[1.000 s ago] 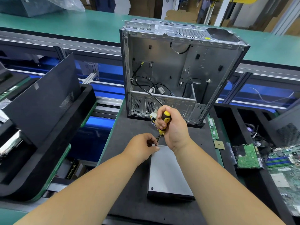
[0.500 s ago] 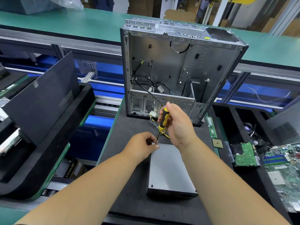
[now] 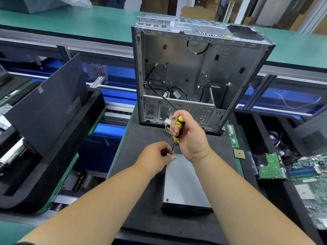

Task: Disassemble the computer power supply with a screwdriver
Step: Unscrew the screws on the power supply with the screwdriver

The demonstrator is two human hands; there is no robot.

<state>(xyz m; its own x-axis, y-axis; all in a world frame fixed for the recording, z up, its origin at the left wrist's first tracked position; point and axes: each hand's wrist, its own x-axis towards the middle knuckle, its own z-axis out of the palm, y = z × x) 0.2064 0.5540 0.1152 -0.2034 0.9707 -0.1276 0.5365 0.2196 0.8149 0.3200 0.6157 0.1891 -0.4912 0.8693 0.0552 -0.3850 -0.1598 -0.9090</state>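
Head view: right hand point(image 3: 192, 137) grips screwdriver point(image 3: 178, 129); left hand point(image 3: 155, 157) pinches shaft at power supply point(image 3: 182, 184) far corner.

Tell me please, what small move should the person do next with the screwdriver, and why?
Probably turn the screwdriver to loosen the screw. The right hand grips its handle, the tip meets the far left corner of the power supply, and the left hand pinches there, steadying the shaft.
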